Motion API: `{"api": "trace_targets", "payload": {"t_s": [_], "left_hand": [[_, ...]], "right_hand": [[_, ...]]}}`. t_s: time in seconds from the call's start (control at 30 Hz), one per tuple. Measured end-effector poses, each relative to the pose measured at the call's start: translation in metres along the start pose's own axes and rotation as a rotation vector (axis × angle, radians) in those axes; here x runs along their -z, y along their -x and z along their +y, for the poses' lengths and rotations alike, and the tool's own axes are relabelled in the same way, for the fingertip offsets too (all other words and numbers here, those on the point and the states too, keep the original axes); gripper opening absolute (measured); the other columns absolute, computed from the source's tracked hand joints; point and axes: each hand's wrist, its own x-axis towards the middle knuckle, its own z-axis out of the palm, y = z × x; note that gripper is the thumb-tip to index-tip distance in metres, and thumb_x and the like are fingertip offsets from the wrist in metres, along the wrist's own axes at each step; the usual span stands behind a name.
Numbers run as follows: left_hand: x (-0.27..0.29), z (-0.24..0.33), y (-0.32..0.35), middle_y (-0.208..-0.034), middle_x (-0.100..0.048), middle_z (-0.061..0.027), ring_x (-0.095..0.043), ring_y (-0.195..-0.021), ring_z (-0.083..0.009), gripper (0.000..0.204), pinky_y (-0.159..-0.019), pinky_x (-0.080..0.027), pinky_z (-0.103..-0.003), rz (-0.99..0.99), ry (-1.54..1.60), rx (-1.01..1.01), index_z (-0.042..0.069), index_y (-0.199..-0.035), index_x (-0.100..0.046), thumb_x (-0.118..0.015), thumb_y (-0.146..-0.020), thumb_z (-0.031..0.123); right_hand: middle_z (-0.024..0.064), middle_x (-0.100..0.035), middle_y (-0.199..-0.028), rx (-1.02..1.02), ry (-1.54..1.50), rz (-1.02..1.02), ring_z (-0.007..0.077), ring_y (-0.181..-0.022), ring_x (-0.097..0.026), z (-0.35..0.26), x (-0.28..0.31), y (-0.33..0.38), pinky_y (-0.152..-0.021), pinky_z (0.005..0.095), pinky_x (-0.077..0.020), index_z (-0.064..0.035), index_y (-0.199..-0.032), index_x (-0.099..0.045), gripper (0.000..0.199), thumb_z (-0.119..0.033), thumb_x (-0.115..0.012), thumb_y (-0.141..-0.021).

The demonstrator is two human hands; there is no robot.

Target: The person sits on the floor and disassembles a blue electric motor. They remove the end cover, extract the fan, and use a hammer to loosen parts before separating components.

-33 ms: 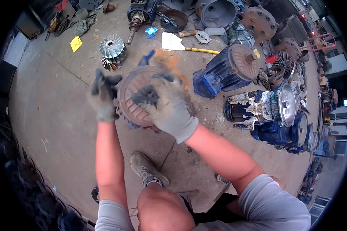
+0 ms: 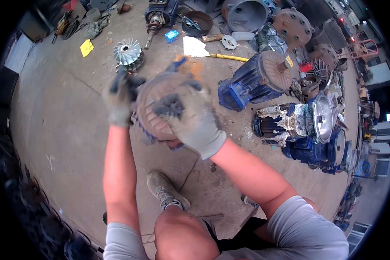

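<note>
An upright blue electric motor point(image 2: 150, 115) with a round, ribbed, reddish-brown end cover stands on the floor before me. My left hand point(image 2: 120, 102), in a pale glove with dark fingertips, is at the cover's left edge. Blur smears its fingers, so its grip is unclear. My right hand point(image 2: 194, 119), gloved alike, reaches over the cover from the right. Its fingers curl down near the cover's middle, and what lies under them is hidden. Beyond my left hand a finned metal fan wheel point(image 2: 128, 51) rests on the floor.
To the right stand a blue motor point(image 2: 252, 82) with an upward shaft and a whitish-crusted motor point(image 2: 286, 121). A yellow-handled tool point(image 2: 229, 57), a white sheet point(image 2: 195, 46) and a yellow cloth point(image 2: 86, 48) lie farther off. My shoe point(image 2: 162, 186) is close to the near side.
The motor top and both my hands have shifted slightly right and away from me. My right hand stays over the cover, my left at its edge.
</note>
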Motion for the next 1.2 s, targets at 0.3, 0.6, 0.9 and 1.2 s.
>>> {"api": "trace_targets", "payload": {"t_s": [0.3,0.6,0.9,1.2], "left_hand": [[-0.051,0.033,-0.13,-0.129,-0.073,-0.0042,-0.069,-0.101,-0.0133,0.047,-0.083,-0.052,-0.026,-0.941,-0.307,-0.106,0.013,-0.149,-0.061,-0.053,-0.111,0.039],[-0.069,-0.003,-0.121,-0.122,-0.07,-0.0136,-0.067,-0.094,-0.0201,0.057,-0.08,-0.059,-0.037,-0.549,-0.553,-0.111,0.005,-0.155,-0.05,-0.055,-0.111,0.041],[-0.204,-0.05,-0.002,-0.16,-0.043,-0.029,-0.044,-0.148,-0.0412,0.089,-0.124,-0.031,-0.048,0.122,-0.362,-0.364,-0.007,-0.16,-0.032,-0.05,-0.107,0.062],[-0.093,-0.062,-0.069,-0.161,-0.046,-0.0262,-0.044,-0.15,-0.0394,0.069,-0.122,-0.035,-0.044,-0.186,-0.575,-0.183,0.0,-0.161,-0.038,-0.05,-0.111,0.047]], "right_hand": [[0.0173,-0.07,-0.113,-0.342,0.36,0.288,0.0366,-0.115,-0.062,0.046,-0.021,-0.067,-0.104,0.0544,-0.0405,-0.0047,-0.112,-0.068,0.042,-0.041,-0.078,-0.092],[0.0181,-0.071,-0.116,-0.326,0.594,0.151,0.0341,-0.116,-0.065,0.046,-0.039,-0.154,-0.102,0.0458,-0.0472,-0.0029,-0.118,-0.066,0.036,-0.032,-0.059,-0.097],[0.0234,-0.065,-0.129,-0.134,0.355,-0.035,0.0422,-0.123,-0.058,0.124,0.04,-0.154,-0.108,0.0528,-0.0425,-0.0032,-0.125,-0.062,0.056,-0.043,-0.078,-0.088],[0.0224,-0.07,-0.124,-0.237,-0.197,-0.539,0.0394,-0.118,-0.066,-0.053,0.152,0.033,-0.102,0.0484,-0.0515,-0.0059,-0.129,-0.066,0.039,-0.028,-0.068,-0.097]]}}
